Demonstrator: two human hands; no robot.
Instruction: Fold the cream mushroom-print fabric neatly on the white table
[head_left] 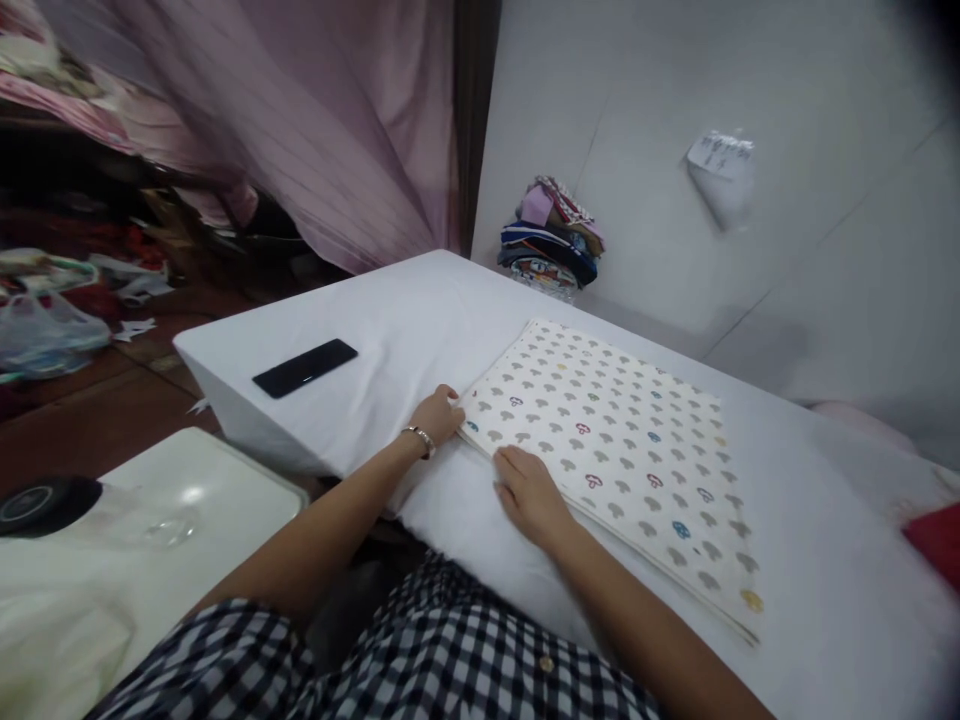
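Note:
A folded white cloth (615, 450) printed with grey mushroom shapes and a few coloured ones lies flat on the white-covered table (405, 310). At its near left corner, my left hand (437, 415), with a bracelet on the wrist, pinches the edge between thumb and fingers. My right hand (531, 492) rests a little to the right on the near edge of the same cloth. Its fingers lie stretched over the border, with the thumb apart and lower. The cloth's layers show along the near side.
A black phone (305, 368) lies on the table's left part. Folded textiles (551, 235) are stacked by the wall at the far edge. To the left stands a white side table (225, 475) with a clear, dark-ended object. A pink curtain (360, 130) hangs behind; red fabric (937, 540) is at right.

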